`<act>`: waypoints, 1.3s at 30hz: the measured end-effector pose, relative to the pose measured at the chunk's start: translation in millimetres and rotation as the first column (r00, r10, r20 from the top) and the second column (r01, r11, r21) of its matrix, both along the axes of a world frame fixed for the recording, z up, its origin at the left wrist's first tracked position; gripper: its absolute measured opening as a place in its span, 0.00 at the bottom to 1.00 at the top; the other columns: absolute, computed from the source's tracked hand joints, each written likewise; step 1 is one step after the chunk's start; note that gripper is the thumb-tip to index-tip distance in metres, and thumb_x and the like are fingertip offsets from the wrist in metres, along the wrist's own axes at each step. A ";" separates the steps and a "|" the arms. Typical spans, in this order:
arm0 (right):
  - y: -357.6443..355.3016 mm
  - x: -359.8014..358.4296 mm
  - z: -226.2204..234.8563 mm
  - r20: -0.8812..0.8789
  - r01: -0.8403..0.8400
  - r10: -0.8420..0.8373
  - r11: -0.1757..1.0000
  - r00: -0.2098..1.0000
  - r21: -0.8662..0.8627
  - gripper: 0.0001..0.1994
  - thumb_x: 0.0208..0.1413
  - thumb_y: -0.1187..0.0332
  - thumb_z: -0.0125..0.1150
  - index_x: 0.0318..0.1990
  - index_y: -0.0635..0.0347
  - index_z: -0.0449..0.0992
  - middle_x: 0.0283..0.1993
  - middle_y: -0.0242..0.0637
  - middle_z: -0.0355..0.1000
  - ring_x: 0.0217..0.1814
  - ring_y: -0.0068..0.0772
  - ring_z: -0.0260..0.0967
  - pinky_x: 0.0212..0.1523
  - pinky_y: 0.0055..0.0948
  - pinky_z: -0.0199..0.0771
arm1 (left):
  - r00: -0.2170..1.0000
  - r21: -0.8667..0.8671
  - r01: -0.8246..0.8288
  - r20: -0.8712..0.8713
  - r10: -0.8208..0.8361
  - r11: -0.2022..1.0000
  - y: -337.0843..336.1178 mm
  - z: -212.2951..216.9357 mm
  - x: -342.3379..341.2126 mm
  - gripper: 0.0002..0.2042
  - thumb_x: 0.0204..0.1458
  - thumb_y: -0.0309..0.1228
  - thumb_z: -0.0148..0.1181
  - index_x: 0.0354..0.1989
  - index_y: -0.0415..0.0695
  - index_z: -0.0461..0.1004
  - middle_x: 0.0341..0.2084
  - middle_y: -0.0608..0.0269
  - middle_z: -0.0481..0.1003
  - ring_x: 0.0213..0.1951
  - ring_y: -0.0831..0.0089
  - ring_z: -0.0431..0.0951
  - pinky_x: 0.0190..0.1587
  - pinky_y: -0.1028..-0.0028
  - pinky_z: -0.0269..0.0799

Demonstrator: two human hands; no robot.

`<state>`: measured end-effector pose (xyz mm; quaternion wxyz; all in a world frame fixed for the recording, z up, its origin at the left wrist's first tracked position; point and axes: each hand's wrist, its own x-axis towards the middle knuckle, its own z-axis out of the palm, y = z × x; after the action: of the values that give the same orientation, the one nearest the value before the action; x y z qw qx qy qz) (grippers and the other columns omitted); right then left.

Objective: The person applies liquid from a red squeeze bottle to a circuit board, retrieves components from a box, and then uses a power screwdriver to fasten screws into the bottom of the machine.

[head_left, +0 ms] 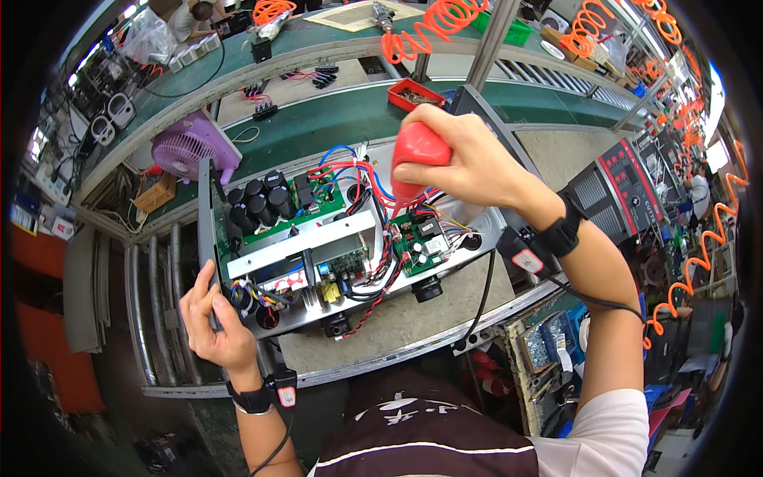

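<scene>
The right hand (pixel 478 160) grasps a red bottle (pixel 421 151) at one o'clock, nozzle (pixel 396 210) down over a small green board (pixel 419 242) in the open machine (pixel 209 226) at the centre, while the left hand (pixel 219 327), loosely curled and free, hovers at eight o'clock.

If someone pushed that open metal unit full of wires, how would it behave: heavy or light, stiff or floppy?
The open metal unit would probably feel stiff, since its parts sit on a metal base. It looks fairly heavy, with large black capacitors and circuit boards packed in. The exposed wires might snag or pull loose.
</scene>
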<state>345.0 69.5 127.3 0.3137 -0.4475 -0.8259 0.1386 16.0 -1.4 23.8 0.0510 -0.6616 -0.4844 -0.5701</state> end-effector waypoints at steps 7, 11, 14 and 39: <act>29.7 -15.5 -15.3 0.149 -0.121 0.136 0.987 0.979 -0.106 0.20 0.45 0.57 0.66 0.36 0.64 0.68 0.27 0.49 0.72 0.31 0.50 0.72 0.33 0.37 0.71 | 0.998 -0.022 0.012 0.056 -0.011 1.000 0.0 -2.3 0.2 0.03 0.50 0.17 0.47 0.29 0.34 0.68 0.41 0.46 0.76 0.39 0.61 0.74 0.43 0.67 0.69; 43.7 -23.4 -9.6 0.211 -0.182 0.204 0.976 0.956 -0.118 0.19 0.45 0.58 0.65 0.34 0.65 0.69 0.26 0.49 0.72 0.30 0.50 0.72 0.33 0.38 0.71 | 1.000 -0.022 -0.007 0.001 0.007 1.000 -1.3 3.1 -0.6 0.03 0.50 0.17 0.46 0.28 0.35 0.67 0.41 0.45 0.76 0.40 0.62 0.73 0.43 0.69 0.69; 56.6 -45.1 -3.9 0.297 -0.236 0.280 0.956 0.913 -0.176 0.20 0.43 0.56 0.65 0.32 0.66 0.71 0.26 0.50 0.72 0.30 0.51 0.72 0.33 0.39 0.70 | 1.000 -0.032 -0.013 -0.001 0.012 0.999 2.7 -2.7 -3.8 0.03 0.50 0.17 0.46 0.28 0.35 0.67 0.41 0.45 0.76 0.40 0.62 0.73 0.43 0.69 0.69; -363.2 153.6 -185.2 -0.752 0.247 0.027 0.952 -0.659 -0.182 0.29 0.54 0.57 0.56 0.60 0.63 0.60 0.56 0.54 0.62 0.41 0.40 0.67 0.37 0.29 0.73 | 0.997 -0.049 0.034 0.065 -0.031 0.998 13.1 -15.3 -27.6 0.10 0.59 0.24 0.44 0.32 0.29 0.69 0.46 0.53 0.75 0.41 0.70 0.74 0.46 0.75 0.68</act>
<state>498.6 -293.7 -58.0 0.9240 -0.1446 -0.0029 0.3541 -11.7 11.7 8.5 0.0098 -0.6519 -0.4889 -0.5795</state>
